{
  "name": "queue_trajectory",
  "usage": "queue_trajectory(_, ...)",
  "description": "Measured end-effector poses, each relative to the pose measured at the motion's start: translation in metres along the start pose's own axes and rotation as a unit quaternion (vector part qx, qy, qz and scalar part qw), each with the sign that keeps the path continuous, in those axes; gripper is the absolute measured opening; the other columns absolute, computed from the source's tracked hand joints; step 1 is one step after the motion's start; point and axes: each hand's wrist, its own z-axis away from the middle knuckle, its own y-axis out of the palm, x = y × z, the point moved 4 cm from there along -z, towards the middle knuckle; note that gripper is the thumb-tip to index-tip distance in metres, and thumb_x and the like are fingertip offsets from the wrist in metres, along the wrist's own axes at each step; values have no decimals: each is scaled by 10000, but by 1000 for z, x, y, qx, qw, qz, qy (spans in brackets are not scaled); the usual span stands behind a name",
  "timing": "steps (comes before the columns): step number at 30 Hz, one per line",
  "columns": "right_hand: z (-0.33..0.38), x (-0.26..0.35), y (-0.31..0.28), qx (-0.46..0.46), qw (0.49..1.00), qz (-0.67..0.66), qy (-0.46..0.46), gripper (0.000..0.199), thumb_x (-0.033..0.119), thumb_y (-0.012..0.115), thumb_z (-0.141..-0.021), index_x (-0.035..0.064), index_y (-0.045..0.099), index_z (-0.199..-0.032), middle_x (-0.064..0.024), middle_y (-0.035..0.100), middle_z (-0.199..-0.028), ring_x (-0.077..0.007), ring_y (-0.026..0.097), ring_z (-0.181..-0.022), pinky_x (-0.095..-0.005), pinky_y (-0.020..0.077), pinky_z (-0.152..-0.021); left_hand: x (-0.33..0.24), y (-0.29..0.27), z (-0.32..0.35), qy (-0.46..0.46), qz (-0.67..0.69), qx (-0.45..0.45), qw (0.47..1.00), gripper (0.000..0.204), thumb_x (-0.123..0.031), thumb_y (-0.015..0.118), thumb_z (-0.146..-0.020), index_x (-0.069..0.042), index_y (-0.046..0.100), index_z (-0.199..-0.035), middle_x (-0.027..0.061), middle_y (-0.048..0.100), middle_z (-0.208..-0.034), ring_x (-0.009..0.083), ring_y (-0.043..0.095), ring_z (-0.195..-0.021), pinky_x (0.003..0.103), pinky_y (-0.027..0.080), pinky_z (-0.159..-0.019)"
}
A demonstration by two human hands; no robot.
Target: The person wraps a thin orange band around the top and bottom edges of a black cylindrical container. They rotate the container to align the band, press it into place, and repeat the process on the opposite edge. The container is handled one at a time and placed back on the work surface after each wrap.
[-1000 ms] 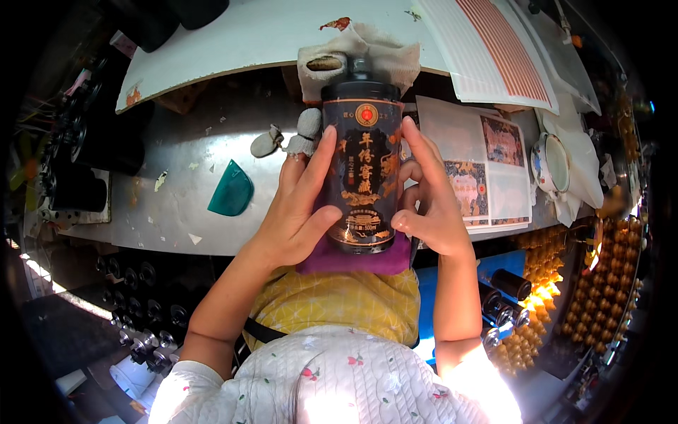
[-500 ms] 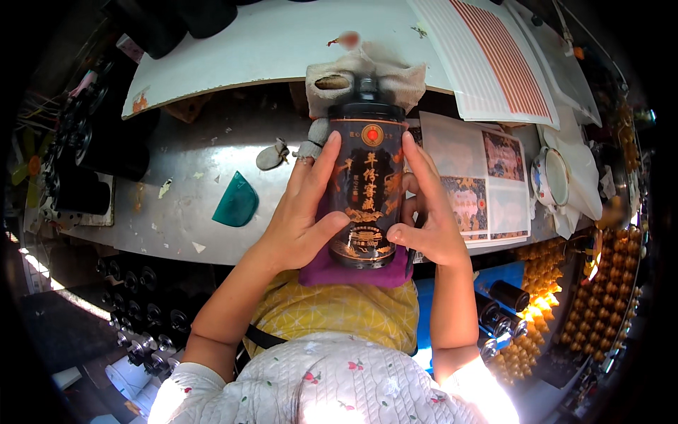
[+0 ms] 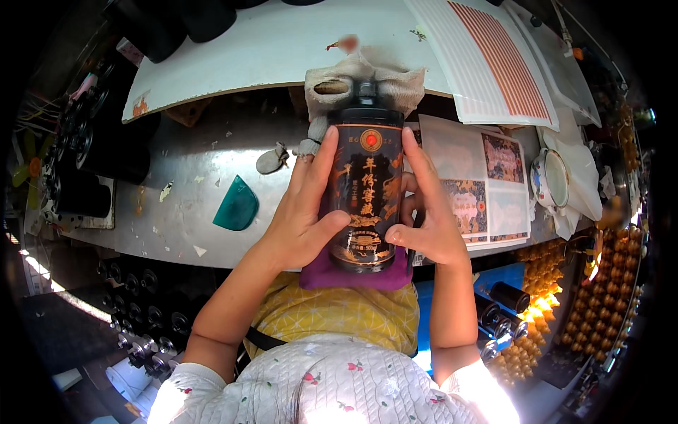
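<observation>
A black bottle [image 3: 367,194] with gold and orange decoration and a red round emblem lies between my hands, its neck pointing away from me. My left hand [image 3: 307,201] presses along its left side, the thumb resting on the printed face. On the opposite side, my right hand [image 3: 431,205] grips with the index finger along the edge and the thumb low on the front. Grey fabric covers a finger of my left hand. Beneath the bottle's near end is a purple cloth [image 3: 353,279]; its neck rests on a stained white cloth [image 3: 328,74].
A teal scraper [image 3: 236,203] and a small grey pouch-like piece [image 3: 270,161] lie to the left on the metal table [image 3: 169,233]. Printed decal sheets [image 3: 505,205] and an enamel cup [image 3: 551,177] are at right. A white board [image 3: 282,42] spans the back. Black bottles [image 3: 505,297] stand below.
The bottle has shifted very slightly toward me, its printed face turned a little to the left. Both hands keep nearly the same hold.
</observation>
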Motion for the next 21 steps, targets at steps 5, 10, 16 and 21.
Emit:
queue_trajectory(5, 0, -7, -4, 11, 999, -26, 24, 1195, 146, 886, -577, 182, 294, -1615, -31, 346, -1572, -86, 517, -859, -196, 428, -632, -12, -1, -3, -1, -23, 2, 1000, 936, -516, 621, -946, -69, 158, -1627, 291, 318, -1517, 439, 377, -1378, 451, 321, -1138)
queue_trajectory(10, -2, -10, -5, 21, 998, -63, 22, 1183, 149, 888, -599, 174, 287, -1617, -41, 334, -1585, -86, 527, -839, -194, 429, -619, -12, -1, -4, 3, -18, 1, 1000, 951, -496, 661, -921, -85, 174, -1628, 264, 390, -1422, 409, 443, -1246, 433, 363, -1087)
queue_trajectory(16, -2, -8, -4, 24, 999, -45, -4, 1148, 118, 867, -632, 166, 281, -1617, -53, 322, -1598, -85, 537, -831, -189, 433, -618, -16, -1, -9, -12, -10, 17, 1000, 942, -428, 677, -914, -75, 173, -1627, 254, 414, -1381, 393, 431, -1174, 435, 349, -1083)
queue_trajectory(21, -2, -11, -1, 17, 997, -71, 0, 1094, 57, 827, -675, 159, 280, -1616, -59, 335, -1595, -77, 543, -818, -187, 432, -613, -20, -1, -14, 8, -35, 24, 999, 992, -412, 696, -895, -60, 127, -1628, 284, 372, -1452, 396, 426, -1183, 443, 328, -1099)
